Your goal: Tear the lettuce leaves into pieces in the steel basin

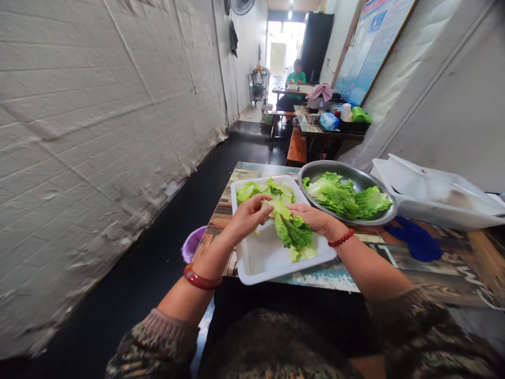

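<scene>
A green lettuce leaf [292, 230] hangs between my two hands over a white plastic tray [252, 271]. My left hand [252, 213] is closed on the leaf's pale end, thumb and fingers pinched together. On the other side, my right hand [310, 217] grips the same leaf, its fingertips partly hidden behind it. More lettuce pieces [282, 189] lie along the far side of the tray, and some pale bits rest near its right edge. Beyond my right hand stands a steel bowl [379, 217] holding large lettuce leaves [335, 195].
The tray rests on a wood-patterned table [216, 226]. At right are a blue glove [416, 239] and white plastic tubs [445, 202]. A purple bucket [192, 243] stands below the table's left edge. Farther off, a person in green [296, 78] sits at another table.
</scene>
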A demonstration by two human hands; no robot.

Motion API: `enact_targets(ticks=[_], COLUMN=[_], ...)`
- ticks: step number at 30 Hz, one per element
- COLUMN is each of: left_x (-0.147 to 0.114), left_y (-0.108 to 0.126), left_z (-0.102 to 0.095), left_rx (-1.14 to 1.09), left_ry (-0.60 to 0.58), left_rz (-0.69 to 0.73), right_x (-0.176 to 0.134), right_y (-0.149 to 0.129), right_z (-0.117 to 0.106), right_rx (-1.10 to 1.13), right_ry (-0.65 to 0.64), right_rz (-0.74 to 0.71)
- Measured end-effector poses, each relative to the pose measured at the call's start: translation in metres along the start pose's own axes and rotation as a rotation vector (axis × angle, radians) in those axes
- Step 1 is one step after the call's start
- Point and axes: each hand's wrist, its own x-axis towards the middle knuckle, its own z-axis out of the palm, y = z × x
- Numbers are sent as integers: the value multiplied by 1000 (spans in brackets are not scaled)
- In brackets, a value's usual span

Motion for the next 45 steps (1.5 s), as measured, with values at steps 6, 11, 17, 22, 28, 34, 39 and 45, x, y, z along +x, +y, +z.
enact_targets(ticks=[6,11,17,22,28,34,39,45], left_x=[9,7,4,2,0,0,2,4], left_y=[-14,-21,-14,-1,-4,-5,-6,-10], left_z=[8,8,5,12,9,1,6,7], left_rx=[71,109,251,394,19,-399,-332,-319], left_ry=[54,37,-72,-64,-40,161,36,-3], left_rz=[22,10,73,147,-36,-97,-154,-134], right_x=[7,17,16,13,15,3,-26,-43], right_y=[-3,2,7,8,2,-27,-43,-38], right_z=[2,9,10,10,19,-13,-72,-63], right_rx=[-28,-532,-836,-863,-788,-786,-1273,-1247], right_ry=[0,50,144,102,44,612,798,318], right_rz=[-5,-238,-308,-318,-445,-490,-360,-366])
